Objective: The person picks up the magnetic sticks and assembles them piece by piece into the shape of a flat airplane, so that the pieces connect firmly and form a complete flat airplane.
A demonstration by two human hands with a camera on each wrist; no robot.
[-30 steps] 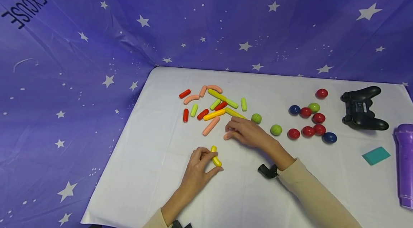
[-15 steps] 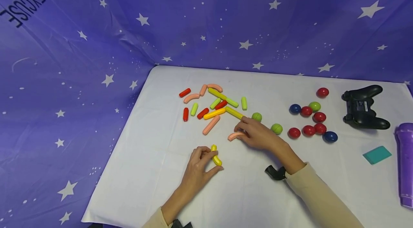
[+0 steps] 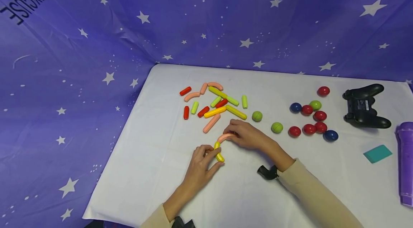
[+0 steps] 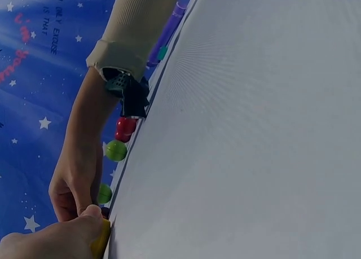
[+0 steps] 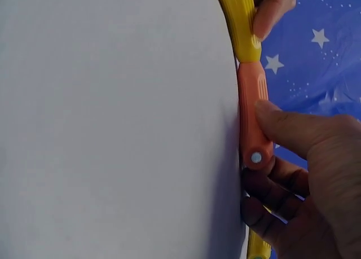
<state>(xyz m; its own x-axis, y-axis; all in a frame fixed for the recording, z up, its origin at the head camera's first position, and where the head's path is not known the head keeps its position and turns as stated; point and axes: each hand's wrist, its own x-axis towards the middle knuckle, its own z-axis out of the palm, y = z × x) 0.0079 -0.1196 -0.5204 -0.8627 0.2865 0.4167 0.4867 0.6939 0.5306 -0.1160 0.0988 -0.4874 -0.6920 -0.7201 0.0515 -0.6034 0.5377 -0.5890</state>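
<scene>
My left hand point(image 3: 199, 169) pinches a curved yellow stick point(image 3: 219, 156) on the white table, index finger over it and thumb beside its lower end. In the right wrist view this yellow stick point(image 5: 240, 22) meets, end to end, a curved salmon-pink stick point(image 5: 252, 101) with a round silver spot at its near end. My right hand point(image 3: 246, 134) pinches that pink stick between thumb and fingers. The left wrist view shows the left thumb point(image 4: 84, 228) on the yellow piece point(image 4: 101, 239), with the right hand point(image 4: 76, 177) just beyond.
Behind the hands lie several red, green, yellow and pink sticks, such as a straight pink stick point(image 3: 211, 123). Two green balls point(image 3: 276, 127) sit to the right, then red, blue and green balls. Farther right are a black game controller point(image 3: 366, 107), a teal block point(image 3: 377, 153) and a purple tube point(image 3: 405, 163).
My right hand shifted right with the pink stick, then back left, bringing its end against the yellow stick's top end. My left hand keeps its hold almost in place.
</scene>
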